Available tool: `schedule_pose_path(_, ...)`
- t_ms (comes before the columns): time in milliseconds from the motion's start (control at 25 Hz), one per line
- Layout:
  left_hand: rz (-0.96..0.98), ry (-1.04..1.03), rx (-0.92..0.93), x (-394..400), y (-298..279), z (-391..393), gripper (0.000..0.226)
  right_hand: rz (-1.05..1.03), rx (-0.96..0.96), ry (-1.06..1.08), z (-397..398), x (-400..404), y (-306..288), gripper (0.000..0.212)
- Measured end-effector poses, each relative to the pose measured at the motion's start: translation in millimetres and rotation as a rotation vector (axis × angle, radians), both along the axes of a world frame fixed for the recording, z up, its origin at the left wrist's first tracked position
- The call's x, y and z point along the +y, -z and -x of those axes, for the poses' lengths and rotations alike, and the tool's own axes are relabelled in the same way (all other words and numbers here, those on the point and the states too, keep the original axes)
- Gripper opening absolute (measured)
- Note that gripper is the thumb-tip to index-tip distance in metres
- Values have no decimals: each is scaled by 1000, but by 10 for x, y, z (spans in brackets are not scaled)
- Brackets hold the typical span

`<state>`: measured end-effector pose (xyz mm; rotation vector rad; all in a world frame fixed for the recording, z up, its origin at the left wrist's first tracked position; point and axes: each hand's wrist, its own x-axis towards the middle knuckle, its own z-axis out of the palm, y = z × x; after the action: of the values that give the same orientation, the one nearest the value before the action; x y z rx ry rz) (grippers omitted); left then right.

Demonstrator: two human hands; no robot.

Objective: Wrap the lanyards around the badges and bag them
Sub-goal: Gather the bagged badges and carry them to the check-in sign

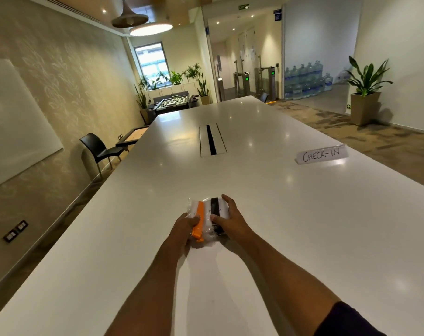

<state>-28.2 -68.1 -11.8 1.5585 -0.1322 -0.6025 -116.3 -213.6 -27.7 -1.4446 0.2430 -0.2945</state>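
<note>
On the white table (290,214), a clear plastic bag (207,221) lies in front of me. Inside it I see a white badge wound with an orange lanyard (198,221) and, beside it on the right, a badge wound with a black lanyard (215,209). My left hand (185,225) grips the bag's left side, thumb on the orange lanyard. My right hand (231,220) holds the right side, fingers curled over the far edge and thumb pressing by the black lanyard.
A folded paper sign reading CHECK-IN (321,154) stands at the right of the table. A cable slot (212,139) runs along the table's middle. A black chair (98,149) stands off the left edge.
</note>
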Motion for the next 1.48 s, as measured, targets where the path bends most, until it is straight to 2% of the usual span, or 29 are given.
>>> schedule_pose_path(120, 48, -53, 60, -157, 54, 240, 55, -8, -34, -29, 204, -221, 16, 74)
schedule_pose_path(280, 132, -116, 125, -200, 30, 681, 49, 46, -20, 15, 452, -404, -69, 73)
schedule_pose_path(400, 308, -54, 77, -144, 98, 856, 41, 105, -12, 39, 580, -469, -130, 74)
schedule_pose_path(480, 342, 21, 16, -124, 127, 887, 39, 103, -2, 62, 702, -461, -173, 74)
schedule_pose_path(600, 238, 29, -48, -250, 84, 949, 38, 96, -17, 140, 931, -475, -174, 72)
schedule_pose_path(880, -48, -38, -143, -764, -60, 1422, 27, 180, 96, 275, 1460, -683, -205, 70)
schedule_pose_path(1120, -147, -71, -258, -1301, -82, 1785, 32, 153, 71, 283, 1744, -1139, -163, 69)
schedule_pose_path(1240, -123, -85, -229, -1695, -116, 1950, 29, 172, 46, 259, 1845, -1583, -138, 72)
schedule_pose_path(1320, -114, -73, -201, -2027, -159, 2054, 34, 186, 33, 239, 1911, -1960, -118, 74)
schedule_pose_path(1480, -94, -66, -198, -2721, -211, 2248, 60, 146, 25, 207, 2065, -2717, -63, 75)
